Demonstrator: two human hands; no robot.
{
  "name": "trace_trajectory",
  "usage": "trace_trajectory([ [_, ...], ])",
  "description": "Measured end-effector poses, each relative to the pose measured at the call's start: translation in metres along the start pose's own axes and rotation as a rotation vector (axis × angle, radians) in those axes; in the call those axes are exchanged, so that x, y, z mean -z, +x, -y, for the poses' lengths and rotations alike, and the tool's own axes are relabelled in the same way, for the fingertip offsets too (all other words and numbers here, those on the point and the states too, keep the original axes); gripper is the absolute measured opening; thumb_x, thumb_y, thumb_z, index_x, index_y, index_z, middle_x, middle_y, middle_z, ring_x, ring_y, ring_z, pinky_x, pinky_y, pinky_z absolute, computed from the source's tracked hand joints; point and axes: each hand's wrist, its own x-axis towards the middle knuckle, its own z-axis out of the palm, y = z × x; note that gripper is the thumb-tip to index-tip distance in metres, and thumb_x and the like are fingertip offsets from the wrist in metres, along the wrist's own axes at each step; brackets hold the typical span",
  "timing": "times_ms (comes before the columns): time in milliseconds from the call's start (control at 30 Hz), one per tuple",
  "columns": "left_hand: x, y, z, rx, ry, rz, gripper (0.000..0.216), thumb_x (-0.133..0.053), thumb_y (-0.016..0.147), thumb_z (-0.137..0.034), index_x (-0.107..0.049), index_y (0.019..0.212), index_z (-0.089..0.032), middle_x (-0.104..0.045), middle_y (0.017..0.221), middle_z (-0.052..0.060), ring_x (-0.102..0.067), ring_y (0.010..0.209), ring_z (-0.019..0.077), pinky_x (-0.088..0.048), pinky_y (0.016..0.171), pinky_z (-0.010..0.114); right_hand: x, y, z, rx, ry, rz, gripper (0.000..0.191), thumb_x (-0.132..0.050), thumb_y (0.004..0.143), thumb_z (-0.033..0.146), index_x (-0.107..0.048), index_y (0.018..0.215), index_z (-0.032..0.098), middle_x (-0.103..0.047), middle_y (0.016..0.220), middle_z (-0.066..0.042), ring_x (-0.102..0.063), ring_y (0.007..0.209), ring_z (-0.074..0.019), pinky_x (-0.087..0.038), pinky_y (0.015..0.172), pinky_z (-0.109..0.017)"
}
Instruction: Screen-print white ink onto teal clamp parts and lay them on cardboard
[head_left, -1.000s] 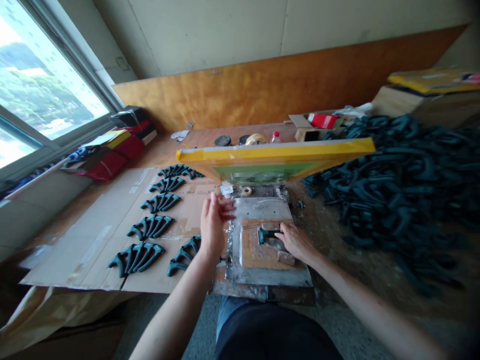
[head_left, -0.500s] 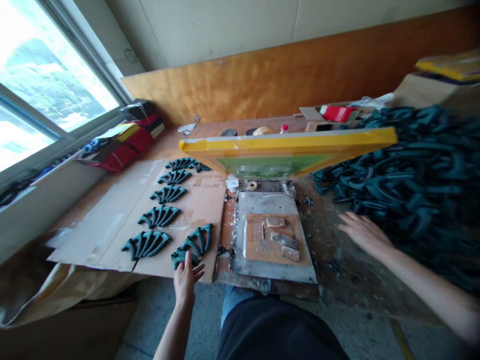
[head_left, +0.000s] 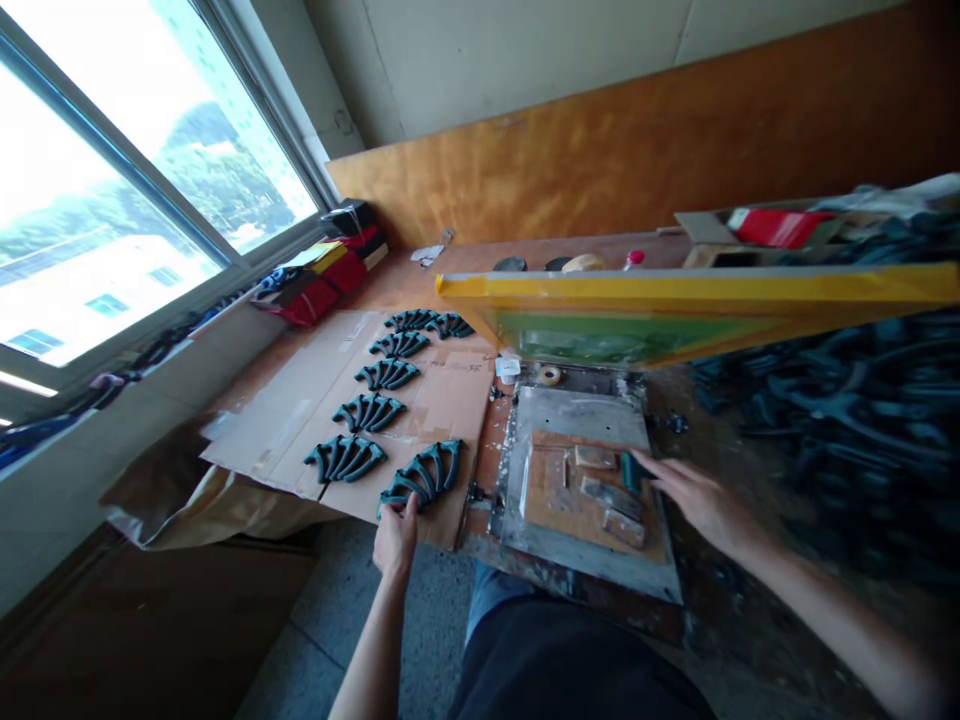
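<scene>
My left hand (head_left: 396,538) is at the near end of a fanned row of dark green curved handle-like parts (head_left: 424,475) on the cardboard. Its thumb and fingers close on the nearest part of that row. Over the wooden jig board (head_left: 547,500), my right hand (head_left: 694,497) grips a small dark green part (head_left: 631,472) by its right side. This hand is slightly blurred. Wooden blocks (head_left: 596,457) are fixed on the board, just left of the held part. Beyond it, a yellow-edged screen frame (head_left: 675,288) with a green mesh stands tilted up.
A large heap of dark green parts (head_left: 840,430) covers the table's right side. More fanned rows (head_left: 346,458) lie on the cardboard sheet (head_left: 277,400). A tape roll (head_left: 550,375) sits behind the metal plate (head_left: 577,405). Red boxes (head_left: 311,298) stand by the window.
My right hand has moved left from beside the heap to the jig board, now with a green part. My left hand has closed on the row's near end. The view has turned left.
</scene>
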Motion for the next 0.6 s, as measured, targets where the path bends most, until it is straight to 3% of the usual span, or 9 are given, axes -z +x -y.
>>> trace_trajectory([
  [100, -0.019, -0.025, -0.014, -0.231, 0.129, -0.169, 0.055, -0.046, 0.086, -0.053, -0.048, 0.131, -0.022, -0.046, 0.141, 0.015, -0.040, 0.132, 0.0308, -0.037, 0.105, 0.044, -0.006, 0.026, 0.056, 0.113, -0.019, -0.018, 0.046, -0.042, 0.089, 0.010, -0.057, 0.130, 0.025, -0.065, 0.105, -0.007, -0.062, 0.090, -0.0186, -0.052, 0.079, -0.031],
  [200, -0.043, -0.037, -0.036, -0.303, 0.282, -0.207, 0.063, -0.048, 0.083, -0.058, -0.047, 0.137, -0.026, -0.038, 0.148, 0.014, -0.034, 0.134, 0.0350, -0.038, 0.101, 0.051, -0.011, 0.041, 0.078, 0.152, -0.060, -0.051, 0.045, -0.048, 0.081, 0.003, -0.066, 0.118, 0.021, -0.065, 0.098, -0.007, -0.060, 0.092, -0.0203, -0.052, 0.079, -0.032],
  [400, -0.060, -0.019, -0.063, -0.132, 0.333, -0.177, 0.068, -0.046, 0.082, -0.061, -0.048, 0.136, -0.020, -0.037, 0.148, 0.017, -0.027, 0.135, 0.0430, -0.030, 0.099, 0.064, -0.028, 0.048, 0.079, 0.186, -0.082, -0.125, 0.044, -0.044, 0.078, 0.000, -0.068, 0.110, 0.018, -0.064, 0.106, -0.009, -0.057, 0.100, -0.0237, -0.049, 0.087, -0.038],
  [600, -0.050, 0.005, -0.061, -0.257, 0.367, -0.207, 0.049, -0.057, 0.081, -0.049, -0.062, 0.121, -0.021, -0.050, 0.141, 0.013, -0.036, 0.131, 0.0390, -0.033, 0.100, 0.056, -0.050, 0.036, 0.062, 0.233, -0.129, -0.165, 0.054, -0.040, 0.076, 0.000, -0.064, 0.119, 0.022, -0.065, 0.114, -0.006, -0.057, 0.106, -0.0237, -0.047, 0.091, -0.040],
])
